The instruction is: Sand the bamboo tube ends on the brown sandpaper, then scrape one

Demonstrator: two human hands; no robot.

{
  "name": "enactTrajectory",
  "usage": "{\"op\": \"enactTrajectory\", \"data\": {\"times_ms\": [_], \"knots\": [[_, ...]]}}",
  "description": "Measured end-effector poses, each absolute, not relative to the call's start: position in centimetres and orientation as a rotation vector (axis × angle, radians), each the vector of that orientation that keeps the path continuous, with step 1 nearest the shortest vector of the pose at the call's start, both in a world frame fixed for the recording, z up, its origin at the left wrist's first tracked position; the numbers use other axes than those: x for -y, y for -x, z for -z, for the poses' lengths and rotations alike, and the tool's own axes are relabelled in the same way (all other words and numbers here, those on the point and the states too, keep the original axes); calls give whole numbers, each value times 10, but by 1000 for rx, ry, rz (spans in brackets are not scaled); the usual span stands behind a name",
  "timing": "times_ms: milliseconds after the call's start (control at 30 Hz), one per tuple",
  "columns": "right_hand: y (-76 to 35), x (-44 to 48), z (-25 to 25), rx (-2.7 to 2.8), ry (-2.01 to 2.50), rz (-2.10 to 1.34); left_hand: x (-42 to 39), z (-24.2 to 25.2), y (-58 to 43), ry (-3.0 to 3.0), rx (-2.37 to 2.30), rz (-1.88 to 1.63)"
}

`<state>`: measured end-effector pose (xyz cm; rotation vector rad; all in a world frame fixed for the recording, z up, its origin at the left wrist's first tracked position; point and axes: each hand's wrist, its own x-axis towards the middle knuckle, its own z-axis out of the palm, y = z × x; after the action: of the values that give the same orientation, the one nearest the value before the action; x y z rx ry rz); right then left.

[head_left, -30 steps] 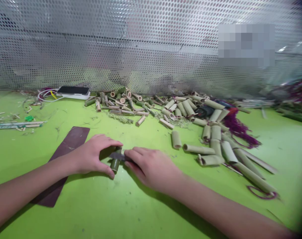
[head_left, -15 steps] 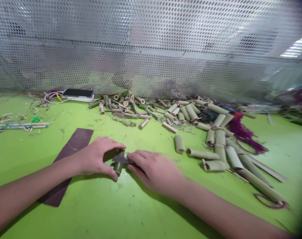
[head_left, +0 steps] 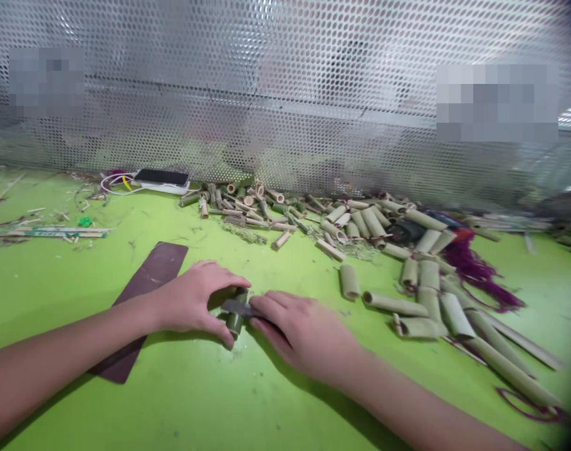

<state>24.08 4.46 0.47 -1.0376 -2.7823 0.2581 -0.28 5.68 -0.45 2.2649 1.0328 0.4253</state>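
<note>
My left hand (head_left: 203,300) grips a short green bamboo tube (head_left: 235,322) by its two ends, thumb at the near end and fingers at the far one. My right hand (head_left: 304,329) is closed around a small knife, and its grey blade (head_left: 238,307) lies across the tube. Most of the knife's handle is hidden in the fingers. Beneath my left forearm lies a dark brown strip of sandpaper (head_left: 160,266) on the green tabletop (head_left: 210,407).
Many bamboo tubes (head_left: 372,222) lie heaped at the back and right, beside purple string (head_left: 477,266). A phone (head_left: 163,177) rests on a white block with a cable at the back left. Thin sticks (head_left: 62,232) lie at the left. A perforated metal screen (head_left: 266,113) stands behind.
The whole view has shifted, so everything appears slightly further right and, at the right side, lower. Both hands keep their hold on the tube and the knife, the blade still across the tube.
</note>
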Motion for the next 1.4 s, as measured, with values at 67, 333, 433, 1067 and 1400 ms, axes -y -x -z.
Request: {"op": "enactTrajectory", "data": {"times_ms": [67, 333, 433, 1067, 1400], "knots": [[-241, -44, -4, 2785, 1019, -250, -57, 5, 3, -2267, -1030, -425], [-242, -48, -3, 2771, 1055, -199, -56, 5, 3, -2270, -1025, -438], [-242, -48, -4, 2759, 1066, -220, -56, 5, 3, -2265, -1034, -433], [-243, -45, -4, 2763, 1065, -265, -54, -4, 2, -2222, -1103, -360], [-243, -44, -4, 2745, 1059, -236, -55, 0, 2, -2283, -1043, -415]]}}
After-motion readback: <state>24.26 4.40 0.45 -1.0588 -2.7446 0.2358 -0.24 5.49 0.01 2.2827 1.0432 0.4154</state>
